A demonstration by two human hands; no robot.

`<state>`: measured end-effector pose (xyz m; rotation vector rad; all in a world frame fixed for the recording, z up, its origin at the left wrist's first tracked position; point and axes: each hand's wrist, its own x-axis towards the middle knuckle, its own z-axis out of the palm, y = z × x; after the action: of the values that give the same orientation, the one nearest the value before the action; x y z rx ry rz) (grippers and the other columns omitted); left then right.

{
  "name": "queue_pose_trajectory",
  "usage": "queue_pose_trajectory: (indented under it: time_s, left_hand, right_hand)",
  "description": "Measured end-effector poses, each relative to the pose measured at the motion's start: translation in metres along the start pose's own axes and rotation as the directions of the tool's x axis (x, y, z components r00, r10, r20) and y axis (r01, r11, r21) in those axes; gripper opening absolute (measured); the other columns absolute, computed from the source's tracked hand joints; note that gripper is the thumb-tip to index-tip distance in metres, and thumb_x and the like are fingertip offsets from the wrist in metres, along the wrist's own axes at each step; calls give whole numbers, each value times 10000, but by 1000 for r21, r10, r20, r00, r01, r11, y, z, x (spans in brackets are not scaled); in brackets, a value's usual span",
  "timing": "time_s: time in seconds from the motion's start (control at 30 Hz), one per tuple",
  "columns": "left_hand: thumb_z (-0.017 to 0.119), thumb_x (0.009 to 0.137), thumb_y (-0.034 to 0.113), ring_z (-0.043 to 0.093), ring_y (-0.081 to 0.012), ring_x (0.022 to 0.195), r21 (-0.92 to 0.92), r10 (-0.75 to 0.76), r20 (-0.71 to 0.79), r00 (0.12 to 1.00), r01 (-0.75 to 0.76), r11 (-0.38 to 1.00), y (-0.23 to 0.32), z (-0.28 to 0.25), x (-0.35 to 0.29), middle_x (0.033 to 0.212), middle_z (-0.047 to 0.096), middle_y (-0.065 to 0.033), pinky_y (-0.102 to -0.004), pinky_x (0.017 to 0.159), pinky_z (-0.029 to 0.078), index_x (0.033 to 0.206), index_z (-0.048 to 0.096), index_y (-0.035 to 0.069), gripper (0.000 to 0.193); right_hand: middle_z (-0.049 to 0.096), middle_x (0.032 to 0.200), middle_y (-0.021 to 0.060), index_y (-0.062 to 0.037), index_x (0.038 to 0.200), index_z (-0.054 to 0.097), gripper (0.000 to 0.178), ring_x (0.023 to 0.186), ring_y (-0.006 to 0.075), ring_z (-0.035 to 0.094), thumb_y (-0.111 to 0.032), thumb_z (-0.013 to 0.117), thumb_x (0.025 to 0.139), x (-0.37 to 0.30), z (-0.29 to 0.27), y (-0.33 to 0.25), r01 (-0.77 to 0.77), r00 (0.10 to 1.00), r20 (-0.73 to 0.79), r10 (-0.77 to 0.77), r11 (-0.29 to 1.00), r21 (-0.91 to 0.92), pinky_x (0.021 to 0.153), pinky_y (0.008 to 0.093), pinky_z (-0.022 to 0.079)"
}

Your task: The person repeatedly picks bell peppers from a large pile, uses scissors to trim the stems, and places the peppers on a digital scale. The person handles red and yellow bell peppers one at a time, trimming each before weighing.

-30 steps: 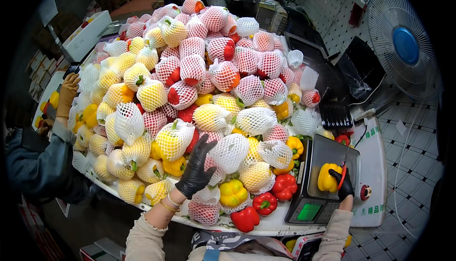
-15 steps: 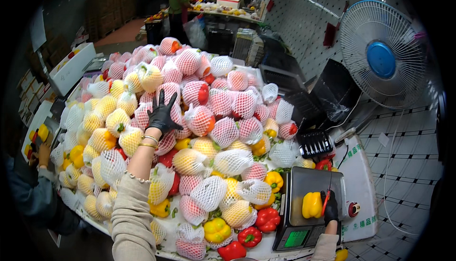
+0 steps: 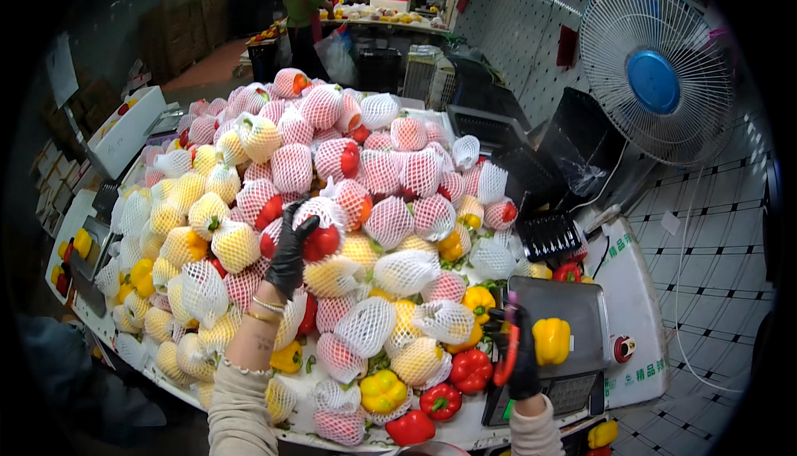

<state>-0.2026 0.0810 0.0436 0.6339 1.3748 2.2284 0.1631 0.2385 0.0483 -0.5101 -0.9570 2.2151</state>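
My left hand [image 3: 287, 263], in a black glove, grips a red bell pepper [image 3: 322, 243] partly covered by a white foam net, at the middle of a large heap of netted peppers [image 3: 388, 222]. The pepper hides some of its fingers. At the right, my black-gloved right hand [image 3: 523, 365] is closed on red-handled scissors [image 3: 508, 355], over the left edge of a digital scale [image 3: 573, 297]. A bare yellow bell pepper [image 3: 551, 341] lies on the scale's metal plate, to the right of this hand. The hand and sleeve cover part of the scale's display.
Bare red peppers [image 3: 440, 402] and a yellow pepper [image 3: 383, 392] lie along the near table edge. A fan [image 3: 652, 82] and black crates [image 3: 531, 174] stand at the right. Another scale [image 3: 90, 248] is at far left. People [image 3: 305, 9] stand at a back table.
My left hand, spread over the heap before, has closed on a netted red pepper. My right hand moved left with the scissors, away from the yellow pepper. A co-worker's hand at left is gone from view.
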Motion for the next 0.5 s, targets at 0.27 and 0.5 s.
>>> queue_pose_trajectory:
  time_s: [0.27,0.5]
  left_hand:
    - [440,931,229,494,-139,990,-238,-135,-97,986,108,965,-15,71,-135,1066,530,-45,-285,915,373,1152,488,30,302]
    - [504,875,141,512,-196,1008,537,114,264,958,-244,808,-50,21,-147,1107,531,-120,-318,842,423,1166,473,-1,326]
  right_hand:
    - [236,1387,127,-36,1386,101,963,1277,235,235,-251,745,703,23,89,90,346,855,518,-15,762,-548,1049,354,205]
    - [443,1270,106,-12,1325,274,764,1139,199,459,-345,676,767,-6,88,89,-251,894,374,248,967,-40,976,328,348]
